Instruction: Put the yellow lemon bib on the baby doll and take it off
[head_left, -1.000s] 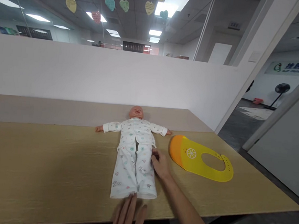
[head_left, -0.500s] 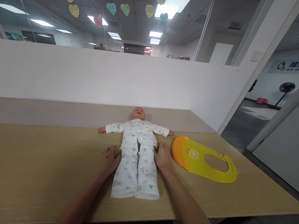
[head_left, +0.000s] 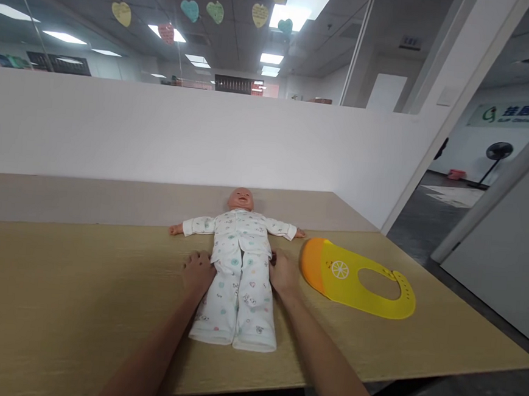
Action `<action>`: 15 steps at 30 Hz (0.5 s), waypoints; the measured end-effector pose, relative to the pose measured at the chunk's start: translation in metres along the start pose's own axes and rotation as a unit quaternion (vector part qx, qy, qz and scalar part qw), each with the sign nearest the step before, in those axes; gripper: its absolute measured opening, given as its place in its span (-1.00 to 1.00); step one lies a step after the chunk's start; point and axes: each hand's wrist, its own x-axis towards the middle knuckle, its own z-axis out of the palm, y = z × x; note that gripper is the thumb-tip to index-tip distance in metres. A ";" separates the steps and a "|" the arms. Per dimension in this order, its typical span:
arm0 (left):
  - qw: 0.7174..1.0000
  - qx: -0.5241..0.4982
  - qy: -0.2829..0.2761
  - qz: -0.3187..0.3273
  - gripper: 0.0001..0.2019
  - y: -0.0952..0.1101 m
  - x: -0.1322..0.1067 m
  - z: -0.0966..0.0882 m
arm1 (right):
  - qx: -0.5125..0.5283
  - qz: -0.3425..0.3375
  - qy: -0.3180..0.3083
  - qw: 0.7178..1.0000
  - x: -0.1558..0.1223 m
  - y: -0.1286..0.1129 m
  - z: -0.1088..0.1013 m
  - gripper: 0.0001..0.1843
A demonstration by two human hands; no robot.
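Note:
A baby doll (head_left: pixel 241 200) lies on its back with both arms stretched out sideways. It wears a white patterned shirt (head_left: pixel 242 231) and matching pants (head_left: pixel 252 294), whose flat leg ends point towards me; no feet show. At the left edge of the pants, close to the waist, my left hand (head_left: pixel 198 272) is closed, with its thumb side against the cloth. Opposite it, my right hand (head_left: pixel 285 274) has its fingers curled on the right edge of the pants, just below the shirt hem. The fingertips of both hands are partly hidden.
Right of the doll lies a yellow and orange silicone bib (head_left: pixel 350 272) with a neck opening. The wooden table (head_left: pixel 77 305) ends at a near edge and a slanting right edge. Behind it stands a white wall (head_left: pixel 160 132) with glass above.
My left hand has drawn in against the pants, its thumb and fingers closer together. My right hand's fingers have curled in at the waist edge. The view has shifted slightly.

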 end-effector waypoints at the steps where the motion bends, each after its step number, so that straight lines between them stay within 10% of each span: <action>1: 1.000 0.006 0.001 0.002 -0.71 0.001 0.001 0.001 | 0.001 0.000 0.000 1.000 0.000 0.001 0.000 -0.66; 15: 0.998 -0.049 -0.009 0.039 -0.73 -0.001 -0.002 -0.007 | -0.082 0.029 -0.022 0.996 0.001 0.000 0.002 -0.67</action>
